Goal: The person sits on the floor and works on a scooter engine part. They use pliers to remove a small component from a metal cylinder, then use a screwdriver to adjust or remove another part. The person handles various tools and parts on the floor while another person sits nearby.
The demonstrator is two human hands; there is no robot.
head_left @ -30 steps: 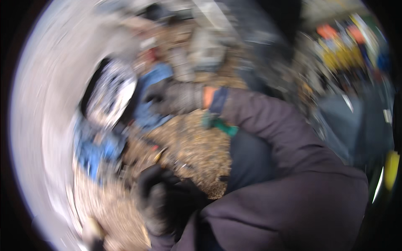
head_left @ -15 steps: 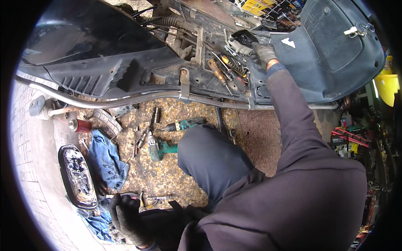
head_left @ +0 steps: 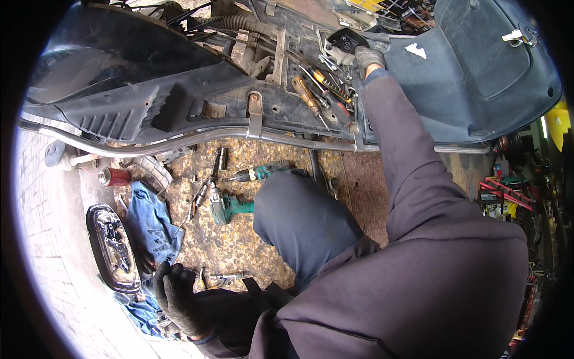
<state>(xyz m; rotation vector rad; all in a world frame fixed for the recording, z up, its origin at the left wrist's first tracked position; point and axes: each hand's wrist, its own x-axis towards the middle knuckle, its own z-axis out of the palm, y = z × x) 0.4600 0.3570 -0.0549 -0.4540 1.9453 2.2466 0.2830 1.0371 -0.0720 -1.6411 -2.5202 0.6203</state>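
My gloved right hand (head_left: pixel 369 58) reaches onto a dark scooter's footboard (head_left: pixel 275 109), its fingers closed on a black-topped grey part (head_left: pixel 344 45). Just below that part lie screwdrivers (head_left: pixel 305 93) and small metal tools. My gloved left hand (head_left: pixel 179 296) is raised at lower left, fingers loosely bent and open, with nothing visible in them. Near it are an oval metal pan with a black rim (head_left: pixel 113 248) and blue rags (head_left: pixel 152 221).
On the speckled mat (head_left: pixel 233 257) lie a green cordless impact tool (head_left: pixel 221 209), a drill (head_left: pixel 257 173), and a red can (head_left: pixel 113 176). My bent knee (head_left: pixel 299 221) rests mid-view. Cluttered shelves (head_left: pixel 508 197) stand right; pale paving runs along the left.
My right hand has moved from beside the blue rag up onto the grey part on the scooter, rising slightly since half a second ago. The view has steadied and swung to show the scooter.
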